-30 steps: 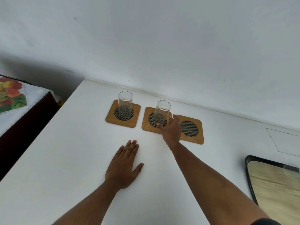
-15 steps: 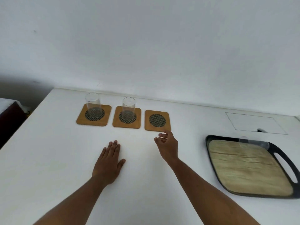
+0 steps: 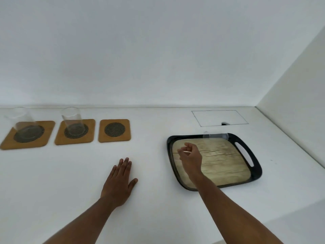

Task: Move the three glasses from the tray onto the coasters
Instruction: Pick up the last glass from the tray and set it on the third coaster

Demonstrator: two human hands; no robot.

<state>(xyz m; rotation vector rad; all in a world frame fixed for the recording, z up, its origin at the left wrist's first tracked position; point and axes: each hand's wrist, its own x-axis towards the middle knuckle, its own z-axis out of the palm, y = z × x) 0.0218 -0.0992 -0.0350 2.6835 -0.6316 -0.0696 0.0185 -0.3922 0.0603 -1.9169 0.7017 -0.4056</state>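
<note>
Your left hand (image 3: 119, 182) is flat on the worktop (image 3: 70, 173), fingers spread, holding nothing. Your right hand (image 3: 190, 155) hovers over the tray (image 3: 255, 166), fingers loosely curled and empty. The last glass (image 3: 215, 135) sits at the tray's far edge. Two glasses (image 3: 73, 120) are on coasters (image 3: 75, 132); the third coaster (image 3: 114, 130) is bare.
</note>
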